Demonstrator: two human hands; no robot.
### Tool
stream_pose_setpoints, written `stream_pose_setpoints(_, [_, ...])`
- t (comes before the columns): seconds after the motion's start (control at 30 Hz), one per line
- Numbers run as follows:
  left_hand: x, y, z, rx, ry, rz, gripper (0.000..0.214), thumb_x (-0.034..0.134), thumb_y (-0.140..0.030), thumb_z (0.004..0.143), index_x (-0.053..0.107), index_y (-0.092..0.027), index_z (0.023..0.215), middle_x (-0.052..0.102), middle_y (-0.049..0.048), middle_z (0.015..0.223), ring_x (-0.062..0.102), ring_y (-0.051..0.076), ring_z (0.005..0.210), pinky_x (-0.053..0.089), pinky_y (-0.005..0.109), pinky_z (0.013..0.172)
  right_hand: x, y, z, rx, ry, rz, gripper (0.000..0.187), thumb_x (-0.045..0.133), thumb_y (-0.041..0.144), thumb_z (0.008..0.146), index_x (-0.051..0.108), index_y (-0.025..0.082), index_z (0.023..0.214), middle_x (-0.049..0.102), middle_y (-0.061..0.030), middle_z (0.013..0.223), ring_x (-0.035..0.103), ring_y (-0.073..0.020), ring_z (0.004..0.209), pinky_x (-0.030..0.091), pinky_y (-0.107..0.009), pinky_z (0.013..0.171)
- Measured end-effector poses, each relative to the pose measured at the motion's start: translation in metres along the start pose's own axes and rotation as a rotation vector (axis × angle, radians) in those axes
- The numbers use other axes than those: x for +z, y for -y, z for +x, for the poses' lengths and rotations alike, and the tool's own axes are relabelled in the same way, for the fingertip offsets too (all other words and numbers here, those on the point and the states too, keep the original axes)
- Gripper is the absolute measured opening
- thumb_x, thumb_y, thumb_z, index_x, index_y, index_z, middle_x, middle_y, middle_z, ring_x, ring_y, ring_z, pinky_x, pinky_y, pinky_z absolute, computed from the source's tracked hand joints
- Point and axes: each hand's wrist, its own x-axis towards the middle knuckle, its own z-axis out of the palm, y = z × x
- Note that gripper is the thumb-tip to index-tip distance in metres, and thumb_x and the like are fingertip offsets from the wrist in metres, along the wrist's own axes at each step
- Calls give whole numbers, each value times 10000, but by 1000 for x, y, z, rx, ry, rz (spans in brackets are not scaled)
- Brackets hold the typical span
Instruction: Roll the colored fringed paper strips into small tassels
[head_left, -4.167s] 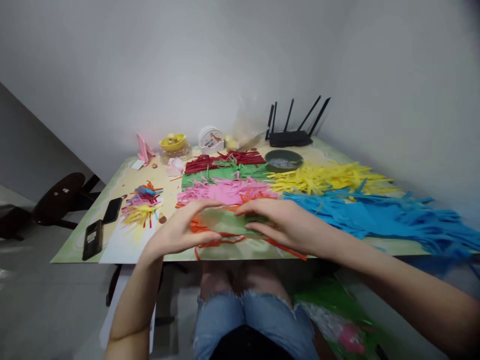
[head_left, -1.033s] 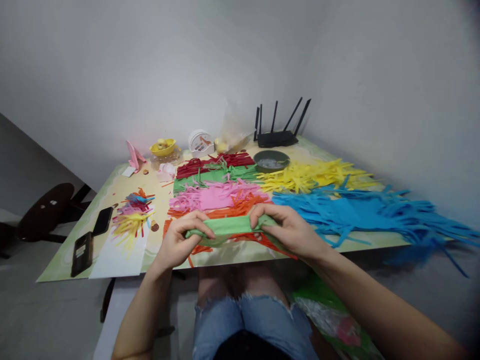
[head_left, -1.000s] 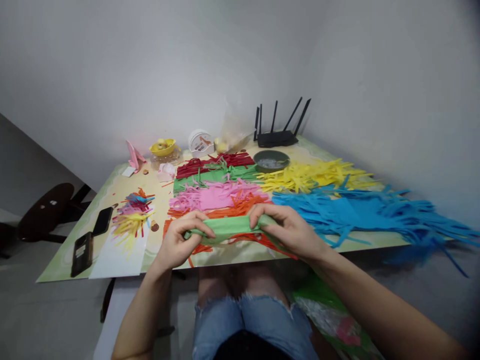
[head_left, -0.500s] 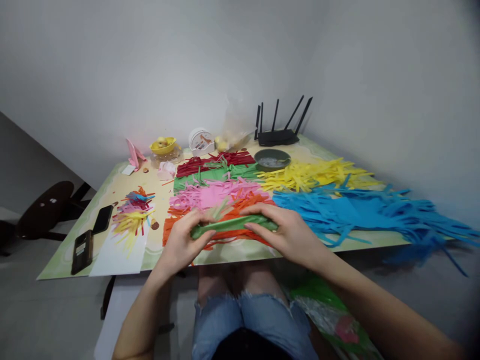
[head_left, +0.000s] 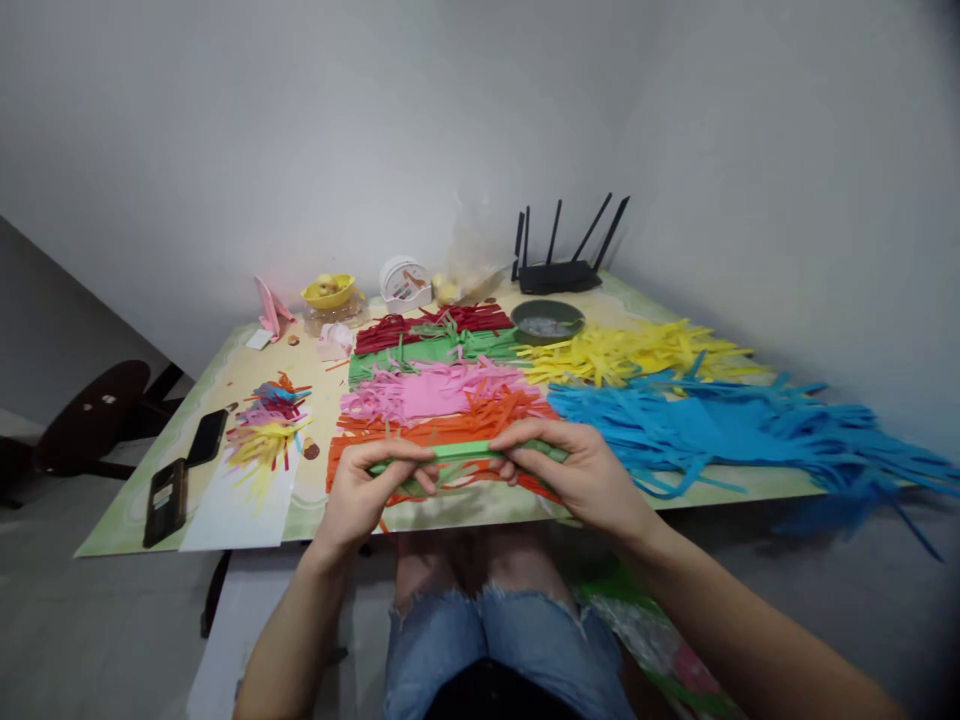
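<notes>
A narrow green strip with fringed ends point(head_left: 463, 452), which looks like folded or rolled paper, is stretched level between my two hands. My left hand point(head_left: 367, 490) pinches its left part, and my right hand point(head_left: 566, 465) pinches its right part. Just beyond and below the strip lies orange fringed paper point(head_left: 442, 432). Behind that come pink fringed paper point(head_left: 429, 392), green fringed paper point(head_left: 412, 350) and dark red fringed paper point(head_left: 390, 332). Blue fringed paper point(head_left: 720, 430) spreads to the right of my right hand, with yellow fringed paper point(head_left: 637, 352) behind it.
Two phones point(head_left: 165, 502) and a pile of mixed strips on white paper point(head_left: 262, 440) lie at the left. A grey-green bowl point(head_left: 547, 322), a black router point(head_left: 559, 277), a yellow bowl point(head_left: 328, 293) and a white box point(head_left: 405, 285) stand toward the wall. A brown stool point(head_left: 94, 415) is left of the table.
The green piece has gone from a wider folded band to a narrower strip. My fingers have curled tighter round it, and fringe now hangs below the strip.
</notes>
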Motion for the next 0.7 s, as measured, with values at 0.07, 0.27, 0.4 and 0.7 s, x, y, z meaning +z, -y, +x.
stream_pose_setpoints(0.07, [0,0,-1,76,19,8,146,642,-251,834,756,-170,792,697,61,650,665,180,689,537,303,684,2,-3,0,-12,-21,40,173,650,351,791,674,182,762,691,-27,646,658,-142,572,552,-251,553])
stream_pose_setpoints(0.27, [-2,-6,-3,149,50,105,156,593,-186,848,736,-173,787,684,59,725,632,153,698,496,254,630,2,-4,-2,-110,-1,-33,118,581,219,811,662,175,736,667,-27,688,632,-122,599,524,-228,563])
stream_pose_setpoints(0.4, [1,-10,-6,178,64,209,158,612,-240,849,620,-158,714,666,49,711,611,151,706,473,259,661,0,-3,-4,-201,68,-169,126,547,197,834,664,178,791,674,-38,752,630,-131,647,511,-235,589])
stream_pose_setpoints(0.7, [9,-6,-15,313,-147,607,122,626,-209,846,602,-192,964,688,33,899,659,134,777,496,225,709,1,0,-8,-164,-34,-460,198,591,274,859,629,196,1037,711,-57,989,672,-171,864,507,-256,760])
